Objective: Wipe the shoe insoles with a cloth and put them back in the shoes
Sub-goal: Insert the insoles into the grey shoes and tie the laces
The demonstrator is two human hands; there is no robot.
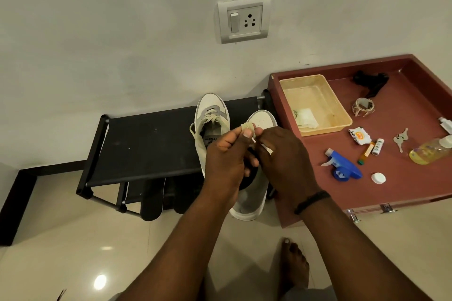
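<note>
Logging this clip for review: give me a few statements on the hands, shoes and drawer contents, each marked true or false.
1. Both hands pinch a shoelace over the right-hand shoe. True: the left hand and right hand meet at the lace.
2. The shoes stand on the floor. False: they stand on the black shoe rack.
3. A blue spray head lies in the red drawer. True.
4. The plastic tray holds a set of keys. False: the keys lie on the drawer bottom, outside the tray.
5. A plug sits in the wall socket. False: nothing is plugged in.
</note>
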